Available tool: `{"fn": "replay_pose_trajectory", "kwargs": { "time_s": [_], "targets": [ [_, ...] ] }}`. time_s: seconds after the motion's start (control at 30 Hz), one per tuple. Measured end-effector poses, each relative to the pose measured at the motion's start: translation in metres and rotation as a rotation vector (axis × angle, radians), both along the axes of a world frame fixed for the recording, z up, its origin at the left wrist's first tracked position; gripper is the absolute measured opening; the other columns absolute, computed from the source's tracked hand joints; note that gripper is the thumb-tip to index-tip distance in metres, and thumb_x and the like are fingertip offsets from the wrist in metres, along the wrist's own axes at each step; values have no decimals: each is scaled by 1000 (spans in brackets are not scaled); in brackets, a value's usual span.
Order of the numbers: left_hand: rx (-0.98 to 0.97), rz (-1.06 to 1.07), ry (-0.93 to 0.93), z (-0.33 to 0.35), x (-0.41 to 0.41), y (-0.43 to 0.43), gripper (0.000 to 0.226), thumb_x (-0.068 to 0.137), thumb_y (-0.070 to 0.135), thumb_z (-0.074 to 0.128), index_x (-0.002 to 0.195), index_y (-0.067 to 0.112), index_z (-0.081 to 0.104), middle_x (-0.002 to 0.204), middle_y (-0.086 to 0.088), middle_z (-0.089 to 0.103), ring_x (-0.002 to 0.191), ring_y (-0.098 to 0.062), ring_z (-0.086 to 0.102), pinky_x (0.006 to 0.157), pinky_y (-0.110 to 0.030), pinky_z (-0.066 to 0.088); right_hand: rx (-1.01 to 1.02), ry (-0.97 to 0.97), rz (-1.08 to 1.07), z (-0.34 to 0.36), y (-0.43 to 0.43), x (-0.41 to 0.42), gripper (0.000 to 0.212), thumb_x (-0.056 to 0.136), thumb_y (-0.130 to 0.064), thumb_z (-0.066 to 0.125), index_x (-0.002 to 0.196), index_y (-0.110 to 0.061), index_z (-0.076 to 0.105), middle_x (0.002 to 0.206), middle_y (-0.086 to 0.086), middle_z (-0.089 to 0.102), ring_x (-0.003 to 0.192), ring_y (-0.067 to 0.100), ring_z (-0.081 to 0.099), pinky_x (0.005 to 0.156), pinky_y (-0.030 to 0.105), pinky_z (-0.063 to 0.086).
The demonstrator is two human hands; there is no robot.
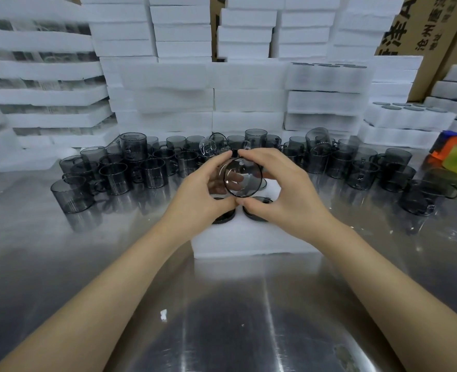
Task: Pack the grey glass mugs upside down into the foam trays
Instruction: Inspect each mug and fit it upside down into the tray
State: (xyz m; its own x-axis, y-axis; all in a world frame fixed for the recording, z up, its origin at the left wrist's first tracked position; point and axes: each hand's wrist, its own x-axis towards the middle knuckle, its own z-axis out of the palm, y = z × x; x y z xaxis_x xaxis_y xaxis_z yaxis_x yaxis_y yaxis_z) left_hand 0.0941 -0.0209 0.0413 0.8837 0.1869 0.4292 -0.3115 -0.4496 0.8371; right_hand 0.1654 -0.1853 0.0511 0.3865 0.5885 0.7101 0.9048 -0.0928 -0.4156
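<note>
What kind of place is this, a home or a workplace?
Most likely a packing area in a factory or warehouse. Dozens of identical grey glass mugs crowd a steel table, white foam trays are stacked high behind them, and printed cardboard cartons stand at the back right.

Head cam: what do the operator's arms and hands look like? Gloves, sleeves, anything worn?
No gloves: the left hand and right hand are both bare. The left forearm and right forearm are uncovered all the way to the frame's edge, and no sleeve shows. No watch, ring, bracelet, tape or marking is visible on either side.
</note>
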Motion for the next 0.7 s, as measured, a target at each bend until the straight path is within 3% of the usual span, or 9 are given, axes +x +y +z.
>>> {"fn": "replay_pose_trajectory", "kwargs": {
  "time_s": [0.13,0.27,0.37,0.47,0.57,0.7],
  "targets": [
    [-33,-19,-44,2,-4,-5,63,81,-16,48,139,11,46,120,-4,63,112,-18,61,96,-32,51,37,20,-14,0,0,0,66,74,-8,79,134,-13,52,125,-2,50,120,4,49,102,27,43],
    [-150,-83,-103,9,-11,-6,52,81,11,41,130,9,54,125,-8,62,119,-22,57,99,-39,47,56,78,-11,1,0,-1,71,73,-5,78,136,-18,49,124,-3,48,117,2,49,93,16,46],
    [-39,-17,-100,13,-12,-13,44,83,19,50,126,17,58,117,5,66,111,-11,61,97,-32,47,69,111,7,3,0,-7,76,74,-10,80,138,-23,42,126,-8,53,120,5,51,99,24,45],
    [18,118,-117,12,-8,-17,24,80,10,65,101,20,66,92,16,71,91,2,66,80,-18,49,47,115,44,4,1,-15,82,70,-12,83,136,-25,36,127,-9,58,121,5,52,101,19,40],
    [46,218,-135,11,-6,-9,22,76,5,74,83,24,68,78,16,71,74,-4,66,68,-24,52,-3,96,52,4,3,-22,85,67,-10,86,133,-26,36,126,-10,57,121,0,50,96,7,35],
    [60,262,-191,12,-7,-3,20,78,13,76,71,29,68,70,10,70,68,-13,66,65,-32,51,26,171,80,5,3,-26,83,63,-9,89,124,-30,37,121,-3,58,113,-2,54,96,10,39]
  ]
}}
